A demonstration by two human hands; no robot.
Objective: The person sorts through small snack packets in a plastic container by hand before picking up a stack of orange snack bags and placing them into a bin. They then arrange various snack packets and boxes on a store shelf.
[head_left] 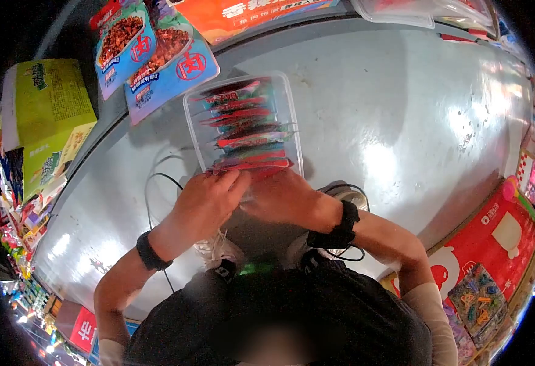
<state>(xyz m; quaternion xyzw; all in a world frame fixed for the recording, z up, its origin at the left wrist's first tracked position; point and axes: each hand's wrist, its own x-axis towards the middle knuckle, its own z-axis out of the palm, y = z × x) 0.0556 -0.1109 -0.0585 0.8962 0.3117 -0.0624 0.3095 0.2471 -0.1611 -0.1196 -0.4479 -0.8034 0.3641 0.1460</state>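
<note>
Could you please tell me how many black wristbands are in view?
2: one black wristband at the wrist of the left hand, and a second wristband at the wrist of the right hand.

**A:** anyone see where the fingers (pixel 273 183) of the right hand (pixel 289 200) end? tips are hidden from me, down by the packets (pixel 246 125).

**B:** nope, and the near wall of the tub (pixel 201 131) is mostly hidden behind that and the left hand (pixel 203 202). small print on the packets just past the fingers? too blurry to read.

**A:** same. orange box (pixel 261 13) well beyond them gets chopped by the top edge.

**B:** yep, and the little goods (pixel 20 262) far left of the fingers are too tiny to tell.
</note>
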